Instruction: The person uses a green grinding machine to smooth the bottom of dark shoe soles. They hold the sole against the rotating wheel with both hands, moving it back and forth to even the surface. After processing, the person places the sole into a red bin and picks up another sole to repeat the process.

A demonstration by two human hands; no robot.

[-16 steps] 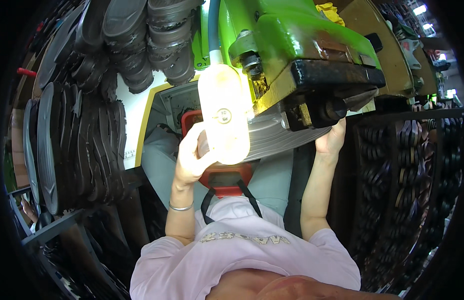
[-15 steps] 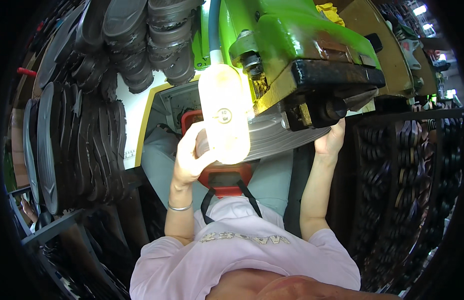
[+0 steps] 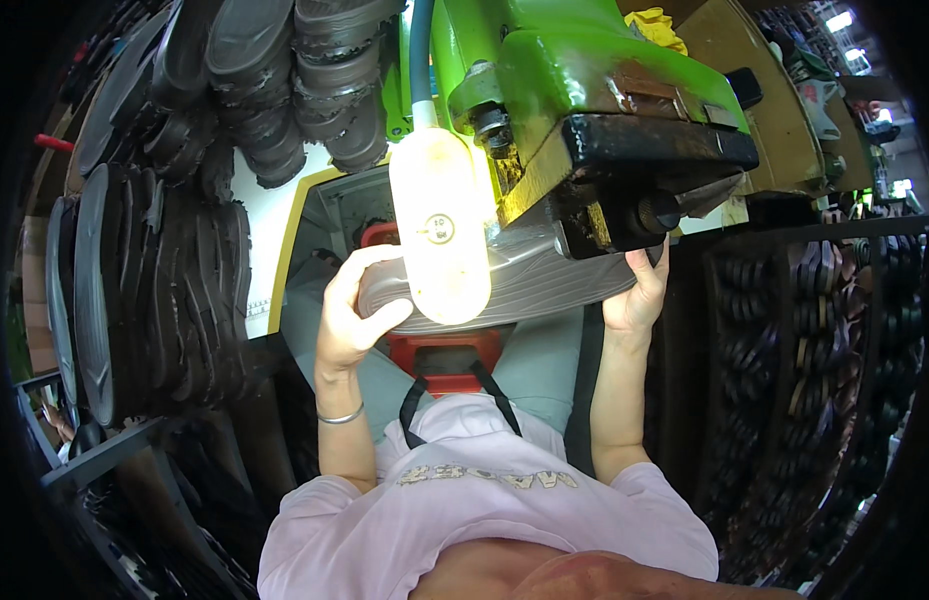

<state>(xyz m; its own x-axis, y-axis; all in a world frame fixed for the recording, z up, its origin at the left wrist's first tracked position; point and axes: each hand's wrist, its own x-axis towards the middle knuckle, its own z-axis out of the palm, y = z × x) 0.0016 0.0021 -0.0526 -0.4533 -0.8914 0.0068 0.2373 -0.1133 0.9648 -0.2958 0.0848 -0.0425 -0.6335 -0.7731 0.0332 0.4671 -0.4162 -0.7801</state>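
Note:
A dark grey shoe sole (image 3: 534, 285) with a ribbed side wall lies across between my hands, under the black head of a green machine (image 3: 594, 80). My left hand (image 3: 349, 315) grips its rounded left end, thumb on the near side and fingers over the far side. At the other end, my right hand (image 3: 639, 295) holds the sole close below the machine's dark round knob (image 3: 660, 212); part of its fingers is hidden there. A glaring work lamp (image 3: 439, 270) hangs in front of the sole and covers part of it.
Untrimmed dark soles (image 3: 249, 60) are stacked at the far left, and more stand on edge (image 3: 164, 290) nearer on that side. Racks of soles (image 3: 824, 330) fill the right. A cardboard box (image 3: 774, 110) stands beyond the machine. Below the sole is a red seat (image 3: 444, 365).
Both my hands have shifted left and the sole with them. More of its left end now shows beside the lamp.

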